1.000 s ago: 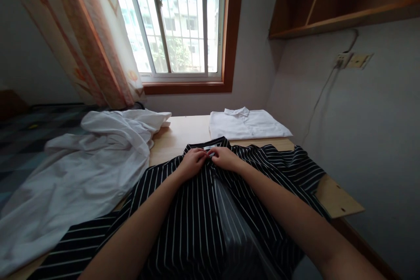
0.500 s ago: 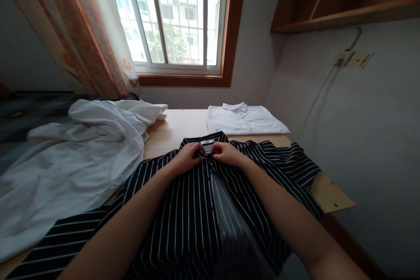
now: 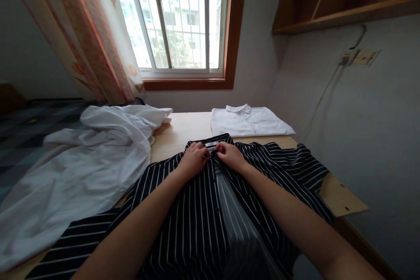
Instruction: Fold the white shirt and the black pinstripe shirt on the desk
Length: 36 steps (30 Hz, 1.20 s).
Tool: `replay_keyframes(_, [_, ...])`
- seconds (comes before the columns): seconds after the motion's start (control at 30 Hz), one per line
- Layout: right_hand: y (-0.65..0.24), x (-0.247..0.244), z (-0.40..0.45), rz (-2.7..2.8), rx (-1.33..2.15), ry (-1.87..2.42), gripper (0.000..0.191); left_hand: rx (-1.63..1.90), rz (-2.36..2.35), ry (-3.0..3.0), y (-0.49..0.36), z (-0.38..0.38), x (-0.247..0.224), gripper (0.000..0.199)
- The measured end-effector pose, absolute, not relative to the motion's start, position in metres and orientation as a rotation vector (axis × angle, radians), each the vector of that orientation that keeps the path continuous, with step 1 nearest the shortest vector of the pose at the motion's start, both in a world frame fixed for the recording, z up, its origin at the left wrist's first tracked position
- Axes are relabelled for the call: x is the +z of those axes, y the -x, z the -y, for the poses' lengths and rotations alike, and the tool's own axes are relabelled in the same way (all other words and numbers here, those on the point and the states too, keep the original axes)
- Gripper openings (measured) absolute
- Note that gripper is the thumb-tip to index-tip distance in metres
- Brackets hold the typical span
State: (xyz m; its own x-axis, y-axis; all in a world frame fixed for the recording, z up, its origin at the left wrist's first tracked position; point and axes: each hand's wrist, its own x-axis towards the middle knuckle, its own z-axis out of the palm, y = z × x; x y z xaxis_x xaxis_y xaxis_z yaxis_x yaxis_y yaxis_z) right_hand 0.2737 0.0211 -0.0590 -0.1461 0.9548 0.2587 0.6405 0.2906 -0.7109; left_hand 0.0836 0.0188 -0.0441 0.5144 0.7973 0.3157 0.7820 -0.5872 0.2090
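A black shirt with white stripes (image 3: 197,210) lies spread face up in front of me, its collar toward the window and its front partly open below the neck. At the collar, my left hand (image 3: 196,157) is closed on the left side of the front opening. My right hand (image 3: 229,155) pinches the opposite edge close beside it. The fingertips nearly meet; whether a button sits between them is too small to tell. A pale label shows inside the collar, behind the hands.
A folded white shirt (image 3: 251,122) lies at the back right of the wooden table (image 3: 187,123). Crumpled white cloth (image 3: 95,157) covers the left side, by a checked bed cover (image 3: 19,133). A curtained window (image 3: 180,22) is ahead; a shelf (image 3: 344,8) and socket (image 3: 349,57) are on the right wall.
My left hand's fingers have shifted slightly and curl more over the collar edge. Both hands stay at the neck opening. The whole view has moved a little.
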Motion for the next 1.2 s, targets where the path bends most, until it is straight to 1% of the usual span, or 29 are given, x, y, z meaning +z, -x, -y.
replay_keyframes(0.1, [-0.274,-0.059,-0.02,1.862,0.625,1.409,0.02,0.56,-1.357,-2.619,-0.085,-0.018,-0.045,0.014])
replay_keyframes(0.2, [-0.275,-0.056,-0.017,1.906,0.631,1.401,0.01,0.585,-1.331,-2.571,-0.084,-0.02,-0.048,0.012])
replay_keyframes(0.23, [-0.274,-0.054,-0.015,1.931,0.619,1.406,0.011,0.6,-1.319,-2.563,-0.084,-0.021,-0.049,0.011])
replay_keyframes(0.37, [-0.269,-0.051,-0.009,1.996,0.536,1.488,0.031,0.662,-1.268,-2.536,-0.082,-0.025,-0.053,0.01])
replay_keyframes(0.43, [-0.267,-0.05,-0.006,2.021,0.485,1.529,0.036,0.685,-1.251,-2.514,-0.081,-0.026,-0.054,0.011])
replay_keyframes(0.63, [-0.262,-0.047,0.0,2.109,0.418,1.555,0.031,0.701,-1.244,-2.465,-0.081,-0.028,-0.053,0.012])
replay_keyframes(0.73, [-0.258,-0.045,0.004,2.077,0.397,1.626,0.036,0.718,-1.239,-2.489,-0.083,-0.028,-0.053,0.01])
replay_keyframes(0.83, [-0.253,-0.046,0.007,2.033,0.363,1.689,0.04,0.744,-1.237,-2.527,-0.086,-0.029,-0.054,0.012])
replay_keyframes(1.03, [-0.254,-0.049,0.004,2.048,0.353,1.668,0.029,0.742,-1.243,-2.54,-0.087,-0.034,-0.057,0.012])
replay_keyframes(1.2, [-0.261,-0.047,0.001,2.068,0.389,1.602,0.025,0.736,-1.228,-2.528,-0.086,-0.032,-0.056,0.011])
